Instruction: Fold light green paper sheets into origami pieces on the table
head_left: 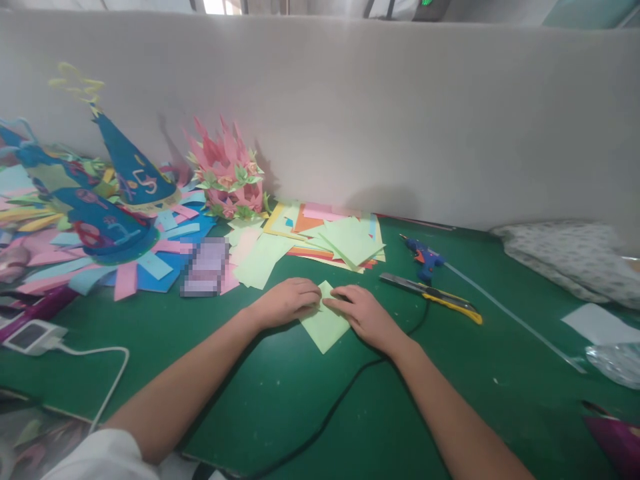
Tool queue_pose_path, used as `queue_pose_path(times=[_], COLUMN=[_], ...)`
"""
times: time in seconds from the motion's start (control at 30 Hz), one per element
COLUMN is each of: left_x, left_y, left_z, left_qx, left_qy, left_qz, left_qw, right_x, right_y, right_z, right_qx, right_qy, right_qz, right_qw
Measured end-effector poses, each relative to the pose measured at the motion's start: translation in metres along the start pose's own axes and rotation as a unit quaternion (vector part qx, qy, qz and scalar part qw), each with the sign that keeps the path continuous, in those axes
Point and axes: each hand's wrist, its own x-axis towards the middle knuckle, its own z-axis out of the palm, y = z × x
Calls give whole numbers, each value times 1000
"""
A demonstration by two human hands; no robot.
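Note:
A light green paper square (324,325) lies on the green table (280,393) in front of me. My left hand (286,301) rests on its upper left part, fingers curled down and pressing on it. From the right, my right hand (364,316) presses the same sheet with fingers bent, fingertips meeting near the left hand's at the paper's top corner. The upper part of the sheet is hidden under both hands.
A pile of coloured paper sheets (330,240) lies behind. A blue glue gun (424,257) and a yellow utility knife (434,296) lie to the right. Blue paper cones (131,171) and a pink paper flower (228,175) stand at the left. A black cable (330,413) crosses the table.

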Motion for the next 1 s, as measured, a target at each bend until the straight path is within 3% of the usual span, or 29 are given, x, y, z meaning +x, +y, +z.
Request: queue_pose_path(times=[0.23,0.53,1.0], left_x=[-2,-2,-4], left_y=[-4,-4,-4], left_z=[2,15,18], left_qx=[-3,-26,-11], left_qy=[1,49,53], left_qz=[6,10,8], left_qw=[1000,998,998], right_x=[0,-1,-2], right_y=[1,5,6], right_z=[0,4,6], right_qx=[6,23,35], right_qy=[15,46,58], right_qz=[-11,-41,-68], right_qw=[1000,998,995])
